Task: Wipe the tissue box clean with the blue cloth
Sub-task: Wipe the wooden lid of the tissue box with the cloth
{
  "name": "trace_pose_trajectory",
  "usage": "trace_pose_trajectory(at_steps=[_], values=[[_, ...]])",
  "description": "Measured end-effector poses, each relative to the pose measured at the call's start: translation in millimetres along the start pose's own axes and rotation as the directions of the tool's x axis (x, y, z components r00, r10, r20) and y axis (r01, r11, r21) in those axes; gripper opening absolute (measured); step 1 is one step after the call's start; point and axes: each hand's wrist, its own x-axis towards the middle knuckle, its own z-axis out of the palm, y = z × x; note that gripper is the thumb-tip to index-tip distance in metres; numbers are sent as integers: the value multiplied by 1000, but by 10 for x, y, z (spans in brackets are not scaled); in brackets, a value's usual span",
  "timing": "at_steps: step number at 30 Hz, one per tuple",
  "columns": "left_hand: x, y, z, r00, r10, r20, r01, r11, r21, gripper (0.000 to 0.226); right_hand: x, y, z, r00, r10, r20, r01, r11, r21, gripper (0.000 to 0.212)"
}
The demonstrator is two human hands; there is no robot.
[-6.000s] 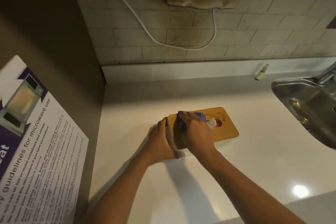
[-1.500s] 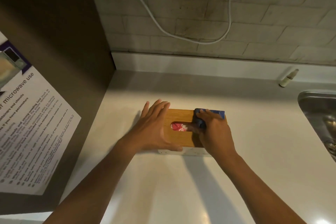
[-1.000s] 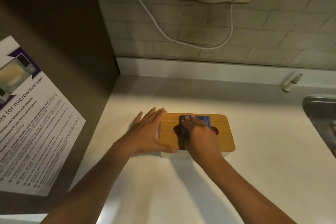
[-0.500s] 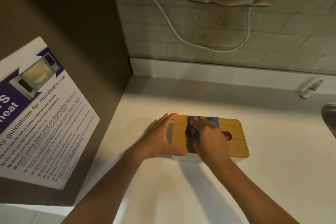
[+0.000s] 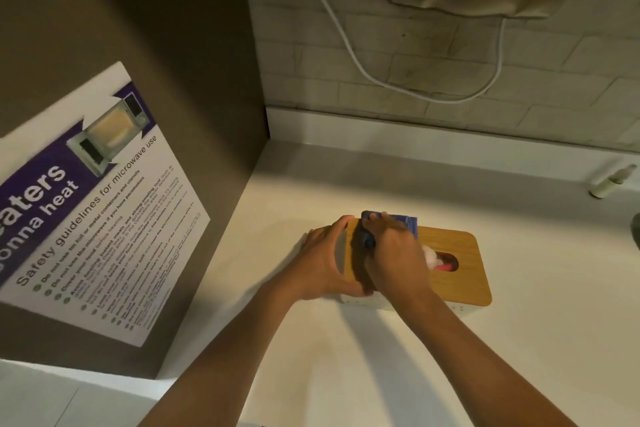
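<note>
While the left hand (image 5: 323,262) clasps the tissue box's (image 5: 453,267) left end, its length paralleling the bench's (image 5: 519,357) back edge, right hand (image 5: 394,253) fingers press the half-hidden blue cloth (image 5: 403,220) down.

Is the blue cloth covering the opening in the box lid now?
No. The blue cloth sits at the lid's left end under the right hand, and the opening lies uncovered.

A microwave safety poster (image 5: 93,204) hangs left; a white cable (image 5: 346,45) loops across the tiled wall (image 5: 433,55)

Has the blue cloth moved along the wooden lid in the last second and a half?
Yes. The folded blue cloth under the right hand was at the right end of the wooden-lidded tissue box, past its oval slot; now it is at the left end.
</note>
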Motion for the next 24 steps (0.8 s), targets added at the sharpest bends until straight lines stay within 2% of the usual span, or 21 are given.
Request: trace_pose_trajectory(at_steps=[2,6,10,13,16,20,24], values=[[-7,-10,-2,1000,-6,6,6,1000,-13,129,-21,-143,56,999,-48,25,48,999,8,30],[-18,-33,17,1000,4,-10,-5,1000,-29,126,-263,-63,24,993,-92,67,87,994,71,33],[-28,-29,28,998,0,-57,-1,1000,-13,115,-86,61,-39,999,-19,29,18,999,38,29],[-15,4,15,1000,4,-15,-5,999,-42,122,10,-128,16,999,-36,12,36,999,19,27],[15,-18,24,1000,27,-5,-27,997,-75,115,-212,-201,55,996,-77,48,75,996,45,28],[-6,-64,46,1000,-8,-26,7,1000,-30,132,-338,-23,-73,997,-66,46,63,995,71,33],[10,-60,26,1000,-3,-12,3,1000,-25,123,-84,-152,-29,999,-37,9,37,998,52,30]])
